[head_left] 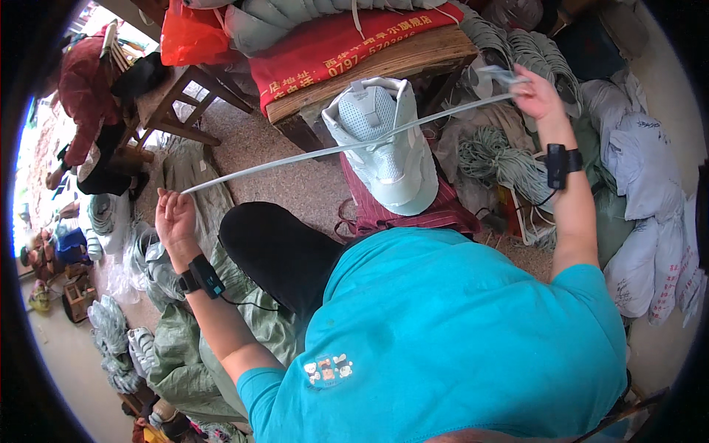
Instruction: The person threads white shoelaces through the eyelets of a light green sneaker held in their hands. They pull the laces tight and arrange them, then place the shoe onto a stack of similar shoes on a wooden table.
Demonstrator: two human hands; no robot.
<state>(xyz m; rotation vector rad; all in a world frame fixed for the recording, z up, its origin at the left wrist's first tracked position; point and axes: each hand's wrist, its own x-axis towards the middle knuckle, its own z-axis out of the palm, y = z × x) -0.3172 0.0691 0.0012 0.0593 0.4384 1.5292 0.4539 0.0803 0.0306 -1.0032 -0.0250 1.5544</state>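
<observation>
A pale grey-white shoelace (281, 162) is pulled taut between my two hands, slanting up to the right. My left hand (176, 216) pinches one end, fingers closed, out to the left above a black-clad knee. Farther off and higher, my right hand (538, 94) is closed on the other stretch, with a loose bit of lace beyond the fingers. Midway, the lace crosses a white and pale-mint sneaker (402, 173); whether it runs through the eyelets I cannot tell. The sneaker rests on a dark red striped cloth (454, 210) over my lap, its opening away from me.
In front stands a wooden bench (443, 50) with a red printed cloth (325, 63) and grey shoe parts. A bundle of pale laces (495, 159) lies to the right, near white sacks (650, 170). Green sacks (177, 354) lie left. Another person (92, 96) sits far left beside a wooden stool (166, 100).
</observation>
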